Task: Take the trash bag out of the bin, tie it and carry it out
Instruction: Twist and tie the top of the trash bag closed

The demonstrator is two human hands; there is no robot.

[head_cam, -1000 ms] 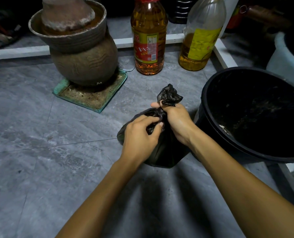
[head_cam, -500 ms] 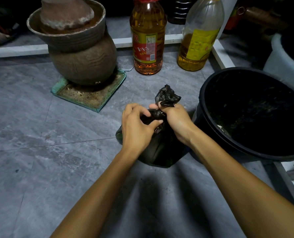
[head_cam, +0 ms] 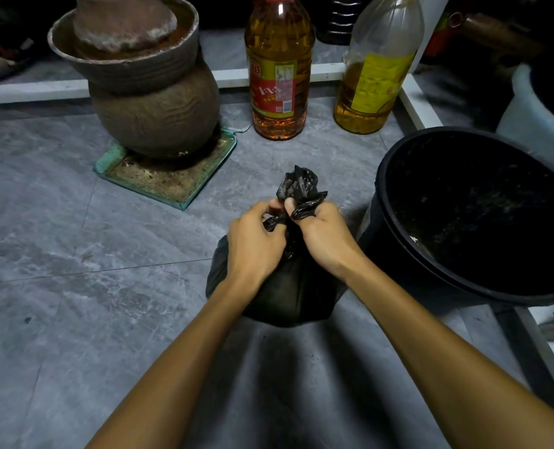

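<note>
A small black trash bag sits on the grey tiled floor, its twisted neck sticking up between my hands. My left hand grips the neck from the left, fingers closed on the plastic. My right hand grips it from the right, with the crumpled top of the bag poking out above its fingers. The black bin stands just to the right of the bag with no liner inside, dirt on its inner wall.
A brown clay jar on a green tray stands at the back left. Two oil bottles stand behind the bag against a white ledge. A pale container is beyond the bin.
My left hand has shifted up from the bag's shoulder to the neck, closing in beside my right hand. The bag stays on the floor.
</note>
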